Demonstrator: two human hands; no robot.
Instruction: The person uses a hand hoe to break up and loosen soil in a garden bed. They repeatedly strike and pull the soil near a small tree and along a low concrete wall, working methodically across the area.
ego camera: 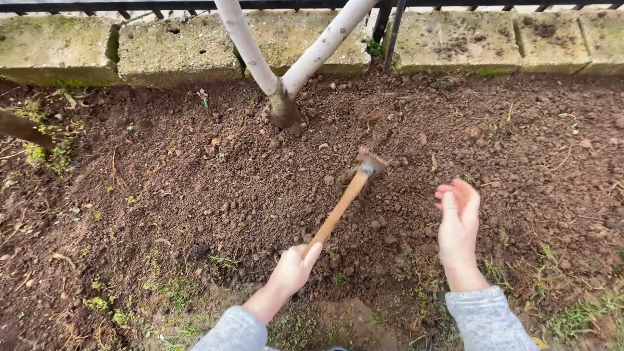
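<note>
A small hand hoe with a long wooden handle and a soil-caked metal head [348, 198] is gripped at its end by the clenched fingers of the left hand [292, 268], its head set in the loose brown soil of the garden bed [195, 188] just below the forked pale tree trunk [284, 84]. The right hand [459, 224] is held empty above the soil, fingers released and slightly curled. Soil around the trunk appears broken up, whereas grassy weeds [175, 292] are left along the bed's near edge; the blade's shape is hidden by earth.
</note>
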